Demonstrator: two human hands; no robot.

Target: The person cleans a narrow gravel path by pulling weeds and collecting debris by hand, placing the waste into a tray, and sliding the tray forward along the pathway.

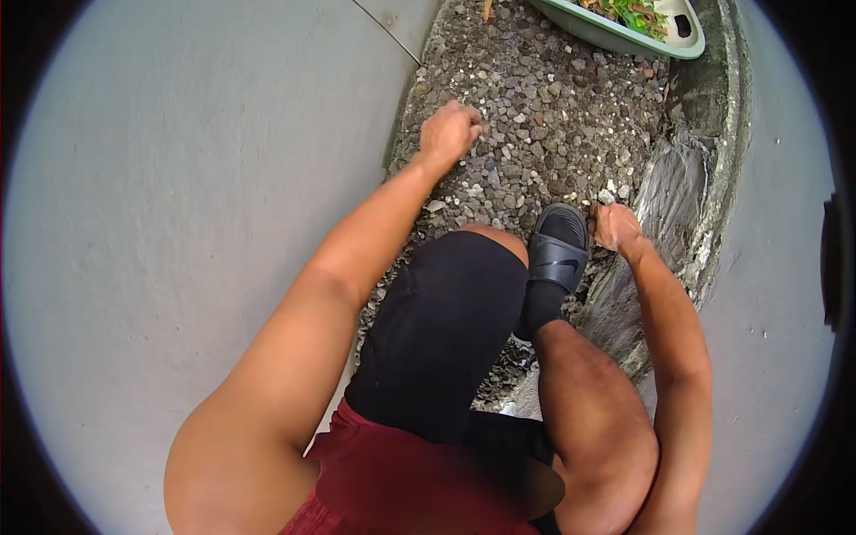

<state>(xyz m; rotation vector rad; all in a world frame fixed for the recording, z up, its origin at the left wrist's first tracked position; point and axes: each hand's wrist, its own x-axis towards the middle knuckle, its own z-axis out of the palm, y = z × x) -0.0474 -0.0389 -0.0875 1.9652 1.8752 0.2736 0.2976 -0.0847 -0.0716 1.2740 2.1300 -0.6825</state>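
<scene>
My left hand (450, 132) is over the left part of a bed of small grey stones (553, 116), its fingers curled in. Whatever those fingers may hold is too small or hidden to make out. Low beside the front of a black slide sandal (560, 254), my right hand (615, 226) has its fingers bent together at the stones. Its fingertips are partly hidden, and I cannot see what is in them. A few pale stones (607, 195) lie just above the right hand.
A light green tub (593, 31) holding green and brown leaves (637, 12) stands on the stones at the top. A rough concrete edge (675, 183) borders the bed on the right. Smooth grey paving (178, 178) runs along the left, with more grey ground (776, 374) at the right.
</scene>
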